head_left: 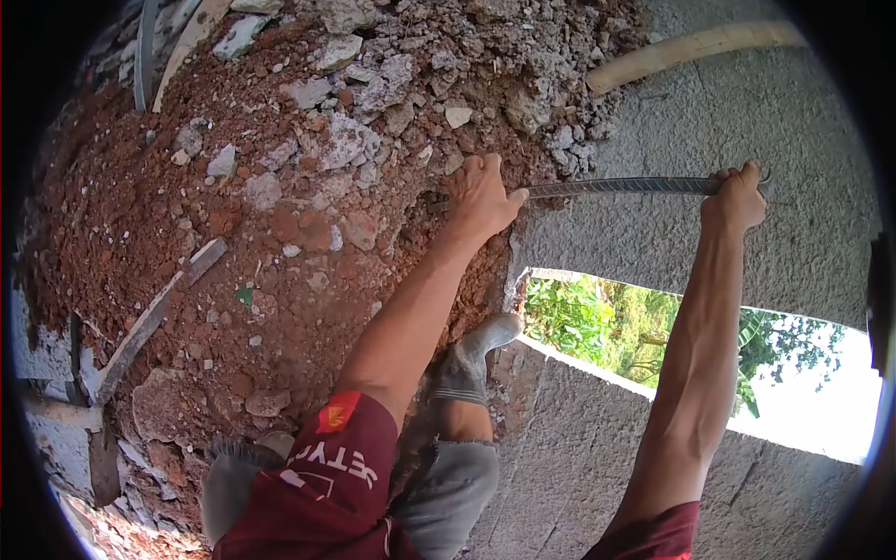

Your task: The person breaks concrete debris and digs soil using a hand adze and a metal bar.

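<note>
A dark ribbed steel bar (625,186) runs across the upper middle of the head view, between my two hands. My left hand (483,198) is closed around it near the loose soil; the bar's end beyond that hand is partly hidden against the dirt. Farther right, my right hand (737,199) grips the bar close to its other end, in front of the rough grey wall (793,121). The bar looks slightly curved in this wide view.
Red soil and broken rubble (327,140) spread under and beside my boot (481,345). A bamboo pole (695,54) leans at the upper right. An opening (597,322) in the wall shows greenery. A wooden strip (154,317) lies on the left.
</note>
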The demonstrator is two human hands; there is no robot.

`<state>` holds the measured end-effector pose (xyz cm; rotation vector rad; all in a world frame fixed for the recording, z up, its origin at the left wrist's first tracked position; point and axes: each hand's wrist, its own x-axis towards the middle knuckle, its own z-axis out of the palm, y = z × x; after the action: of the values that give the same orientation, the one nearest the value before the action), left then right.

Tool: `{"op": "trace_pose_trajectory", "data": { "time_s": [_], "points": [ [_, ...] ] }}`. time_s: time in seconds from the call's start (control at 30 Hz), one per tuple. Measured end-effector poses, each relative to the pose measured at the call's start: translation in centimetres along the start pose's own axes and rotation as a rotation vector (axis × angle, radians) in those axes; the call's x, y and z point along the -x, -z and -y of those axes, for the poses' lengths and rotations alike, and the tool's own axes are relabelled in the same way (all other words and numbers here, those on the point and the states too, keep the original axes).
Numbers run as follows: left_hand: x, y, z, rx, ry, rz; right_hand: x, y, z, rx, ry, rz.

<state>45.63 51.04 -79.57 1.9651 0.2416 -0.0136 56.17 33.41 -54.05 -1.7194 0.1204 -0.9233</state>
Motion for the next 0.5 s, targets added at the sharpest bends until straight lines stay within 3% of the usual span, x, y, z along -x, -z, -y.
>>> {"op": "trace_pose_trajectory", "data": {
  "time_s": [0.03,0.1,0.13,0.2,0.27,0.33,0.4,0.47,0.5],
  "points": [
    [-0.6,1.1,1.1,0.088,0.022,-0.027,-1.2,0.1,-0.6,-0.013,0.005,-0.018],
    [-1.8,3.2,3.0,0.116,0.056,-0.087,-3.1,1.1,-1.5,0.425,-0.001,0.035],
    [-2.1,4.7,3.4,0.065,0.084,-0.113,-4.4,1.6,-2.4,0.421,-0.004,0.014],
    [-3.7,7.4,4.7,-0.045,0.128,-0.055,-6.4,2.7,-4.7,0.999,-0.04,0.062],
    [-4.6,9.6,6.0,-0.186,0.11,-0.049,-6.7,3.9,-6.8,1.046,-0.061,0.075],
    [-4.5,13.4,7.1,-0.563,-0.005,0.143,-5.8,4.9,-8.9,1.086,-0.177,0.426],
    [-4.1,15.7,10.7,-0.88,-0.265,0.18,-2.4,5.9,-9.6,0.949,-0.077,0.555],
    [-1.7,18.5,12.7,-0.972,-0.469,0.198,2.1,8.1,-10.4,1.082,0.561,0.482],
    [0.4,19.6,13.1,-0.955,-0.528,0.197,5.6,8.7,-6.9,1.22,0.399,0.626]
  ]
}}
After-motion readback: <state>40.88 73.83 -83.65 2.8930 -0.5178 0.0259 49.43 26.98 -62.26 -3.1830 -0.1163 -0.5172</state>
